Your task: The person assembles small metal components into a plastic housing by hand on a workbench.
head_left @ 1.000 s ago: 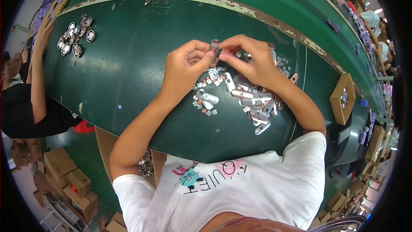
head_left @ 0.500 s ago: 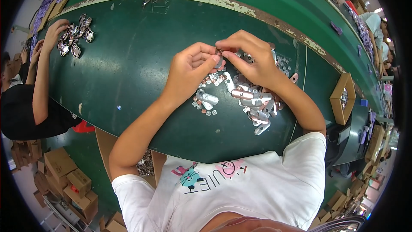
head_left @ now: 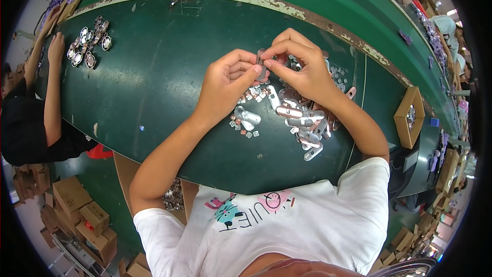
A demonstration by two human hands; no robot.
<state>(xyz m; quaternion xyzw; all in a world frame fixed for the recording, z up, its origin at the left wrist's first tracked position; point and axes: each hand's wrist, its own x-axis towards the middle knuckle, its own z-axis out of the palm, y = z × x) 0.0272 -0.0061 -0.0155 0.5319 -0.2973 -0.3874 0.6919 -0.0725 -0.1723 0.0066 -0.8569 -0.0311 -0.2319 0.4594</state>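
Above the green tabletop (head_left: 154,82), the left hand (head_left: 225,84) and right hand (head_left: 300,69) meet, both grips pinching one small metal piece (head_left: 261,64) between fingertips. Just beneath lies a heap of metal parts (head_left: 302,118), with bare surface stretching left toward a co-worker's cluster of round parts (head_left: 88,46) near the far edge.

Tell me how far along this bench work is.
Done: I cannot tell finished pieces apart in the heap of metal pieces. In hand: the left hand and right hand pinch one small metal piece between them. Left: many loose small square bits on the green table.
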